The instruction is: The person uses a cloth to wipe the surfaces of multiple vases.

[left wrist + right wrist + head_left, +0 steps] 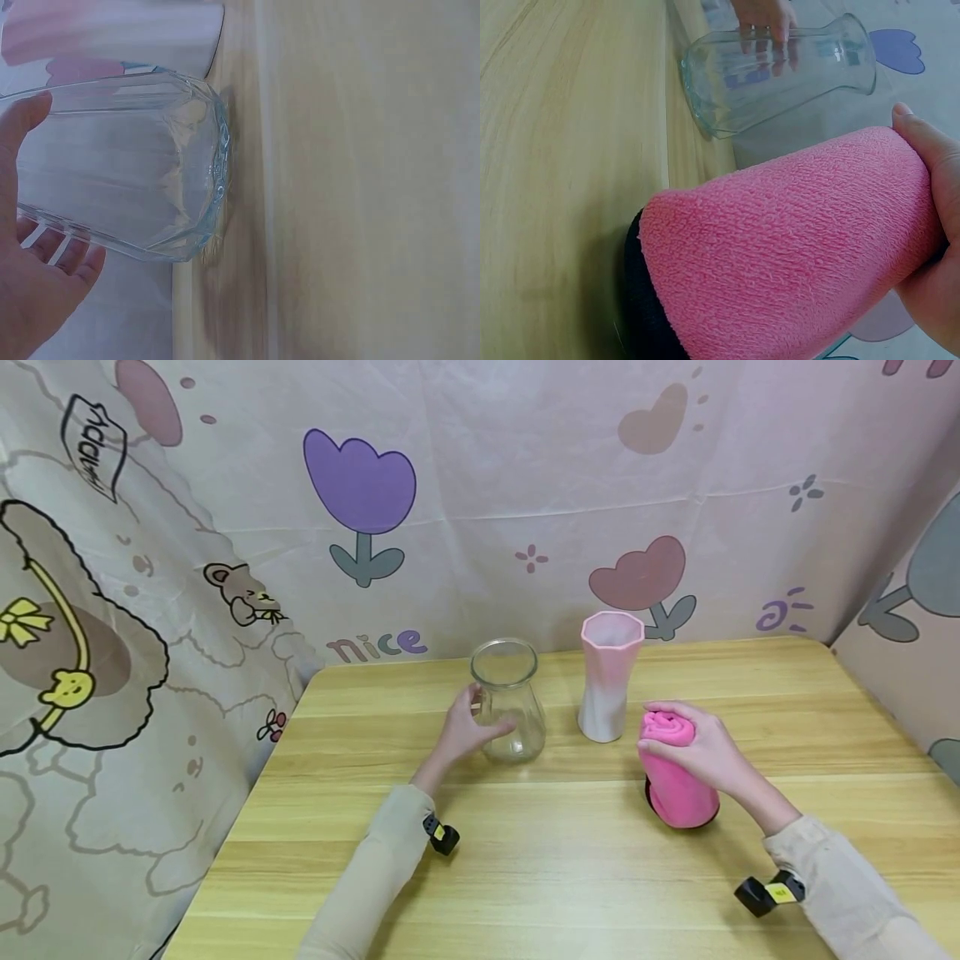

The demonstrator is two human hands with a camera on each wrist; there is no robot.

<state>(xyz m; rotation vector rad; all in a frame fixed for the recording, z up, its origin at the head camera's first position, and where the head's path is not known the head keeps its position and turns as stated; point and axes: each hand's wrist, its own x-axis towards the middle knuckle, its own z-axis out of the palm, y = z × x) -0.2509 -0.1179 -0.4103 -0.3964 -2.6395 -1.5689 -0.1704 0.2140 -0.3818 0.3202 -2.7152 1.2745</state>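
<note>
A clear glass vase (525, 727) with a wide round rim stands toward the back of the table. My left hand (467, 727) holds it from the left, thumb on the near side and fingers behind. In the left wrist view the thumb (34, 112) and fingers lie on opposite sides of the glass vase (112, 172). My right hand (708, 747) grips the top of a rolled pink towel (678, 789), upright with a dark edge around its lower end. The towel's fuzzy side (795, 247) fills much of the right wrist view.
A pink-and-white twisted vase (609, 681) stands between the glass vase and the towel. All sit on a wooden table (525, 860). A printed cloth (480, 485) hangs behind the table and along its sides.
</note>
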